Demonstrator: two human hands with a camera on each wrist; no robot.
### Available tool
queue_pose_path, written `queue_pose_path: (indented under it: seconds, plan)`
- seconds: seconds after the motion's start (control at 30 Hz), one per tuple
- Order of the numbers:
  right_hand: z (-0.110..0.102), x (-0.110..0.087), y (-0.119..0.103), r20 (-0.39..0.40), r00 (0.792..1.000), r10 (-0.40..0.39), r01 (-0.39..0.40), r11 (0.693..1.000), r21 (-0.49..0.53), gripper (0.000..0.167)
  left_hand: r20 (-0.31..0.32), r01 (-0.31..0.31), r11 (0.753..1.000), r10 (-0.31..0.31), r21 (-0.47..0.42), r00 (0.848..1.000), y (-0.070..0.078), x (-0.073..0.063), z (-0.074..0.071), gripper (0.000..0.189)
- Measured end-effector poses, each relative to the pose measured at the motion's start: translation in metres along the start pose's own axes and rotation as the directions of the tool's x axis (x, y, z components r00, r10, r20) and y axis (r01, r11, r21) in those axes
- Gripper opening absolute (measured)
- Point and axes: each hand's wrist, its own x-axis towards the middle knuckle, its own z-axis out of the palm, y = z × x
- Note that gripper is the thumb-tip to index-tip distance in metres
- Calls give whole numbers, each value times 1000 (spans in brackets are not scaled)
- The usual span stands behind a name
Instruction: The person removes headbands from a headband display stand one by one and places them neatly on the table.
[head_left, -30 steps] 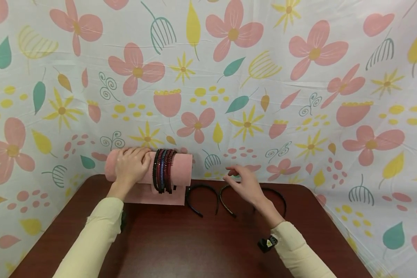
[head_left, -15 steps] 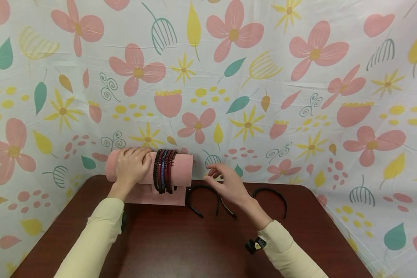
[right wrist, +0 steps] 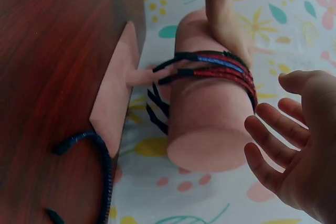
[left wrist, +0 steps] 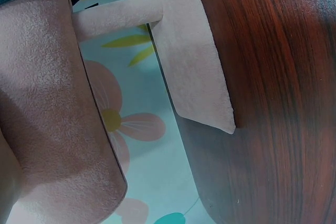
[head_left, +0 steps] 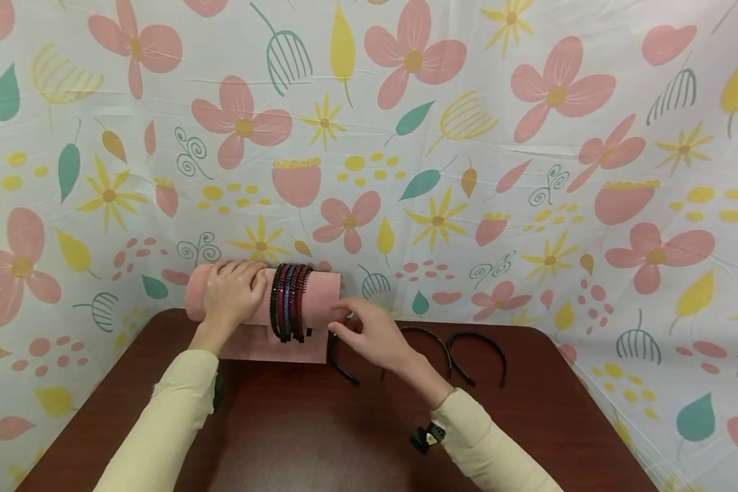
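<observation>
Headbands point(head_left: 288, 301) Around a Pink Roll point(head_left: 322, 301)

Red, blue and black headbands sat side by side around the pink roll, with their ends hanging down under it. A short post point(left wrist: 121, 17) joined the roll to a flat pink base point(head_left: 264, 348). The left hand point(head_left: 234, 290) held the roll from on top, its fingers bent over the fuzzy cloth. The right hand point(head_left: 372, 331) was just beside the roll's end. Its fingers were a bit spread and softly bent, with nothing in them. I could not tell if they touched the roll. One dark headband point(right wrist: 107, 177) lay beside the base, partly behind the right hand. A thin headband point(head_left: 438, 335) and a black headband point(head_left: 476, 335) lay farther right on the brown table point(head_left: 307, 424).
</observation>
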Motion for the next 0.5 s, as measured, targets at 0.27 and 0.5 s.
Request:
queue_pose_path:
  seconds: [0.27,0.5]
  plan:
    - [21,6,-5,39,999,-15,17,998,-56,30,26,14,1000,-14,1,1000,0,0,-2,37]
    - [37,7,-8,63,998,24,-21,999,-48,31,33,14,1000,-14,1,999,1,1,-3,36]
